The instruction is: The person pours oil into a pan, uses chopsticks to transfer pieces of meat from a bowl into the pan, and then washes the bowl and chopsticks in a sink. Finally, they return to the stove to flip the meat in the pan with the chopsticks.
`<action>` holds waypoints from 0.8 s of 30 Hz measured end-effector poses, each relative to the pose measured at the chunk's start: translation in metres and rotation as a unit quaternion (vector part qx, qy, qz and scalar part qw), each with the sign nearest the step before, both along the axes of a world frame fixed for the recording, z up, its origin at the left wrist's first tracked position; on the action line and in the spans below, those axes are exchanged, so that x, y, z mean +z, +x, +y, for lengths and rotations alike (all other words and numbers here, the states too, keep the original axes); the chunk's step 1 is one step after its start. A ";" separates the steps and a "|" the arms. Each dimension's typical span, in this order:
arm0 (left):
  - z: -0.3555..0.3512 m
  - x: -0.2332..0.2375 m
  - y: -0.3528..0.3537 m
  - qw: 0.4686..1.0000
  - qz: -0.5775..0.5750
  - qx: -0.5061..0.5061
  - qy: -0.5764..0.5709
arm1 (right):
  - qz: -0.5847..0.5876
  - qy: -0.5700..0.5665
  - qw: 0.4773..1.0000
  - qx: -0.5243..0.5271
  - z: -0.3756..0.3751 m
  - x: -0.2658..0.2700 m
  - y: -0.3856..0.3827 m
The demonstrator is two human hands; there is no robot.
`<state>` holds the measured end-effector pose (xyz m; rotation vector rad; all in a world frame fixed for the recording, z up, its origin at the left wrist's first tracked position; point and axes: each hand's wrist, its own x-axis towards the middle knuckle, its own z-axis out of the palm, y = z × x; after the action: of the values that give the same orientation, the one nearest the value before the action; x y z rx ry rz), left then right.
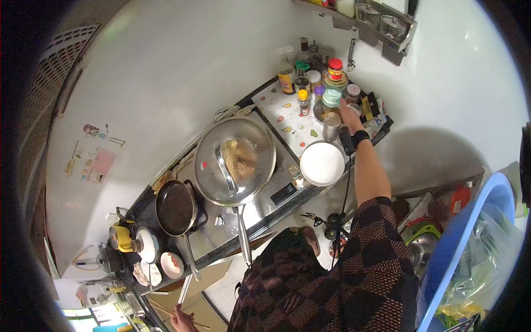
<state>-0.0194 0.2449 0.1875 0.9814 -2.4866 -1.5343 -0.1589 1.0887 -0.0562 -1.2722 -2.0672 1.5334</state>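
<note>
My right hand (350, 115) reaches among the jars at the back corner of the counter, a dark band on its wrist. Its fingers are right beside a jar with a teal lid (332, 98) and a metal canister (332, 126); I cannot tell whether they grip anything. In front of that canister is a white bowl (322, 163). At the lower left, my left hand (181, 321) is closed around long thin chopsticks (157, 305). A large pan under a glass lid (255, 145) sits on the stove, with brownish food showing through the glass.
A smaller dark frying pan (176, 209) stands left of the lidded pan. Both handles stick out past the counter edge. A bowl (172, 265) and a yellow pot (120, 238) are farther left. Sauce bottles (286, 79) line the wall. A blue basin (462, 243) holds plastic bags at right.
</note>
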 end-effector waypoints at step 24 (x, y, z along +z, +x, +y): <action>-0.060 -0.090 -0.061 0.998 0.052 -0.031 -0.005 | 0.170 0.290 0.941 0.046 -0.216 0.201 0.024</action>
<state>-0.0801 0.1852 0.0974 0.8085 -2.4728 -1.5465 -0.1348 0.8728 0.1447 -0.6494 -2.1277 0.9635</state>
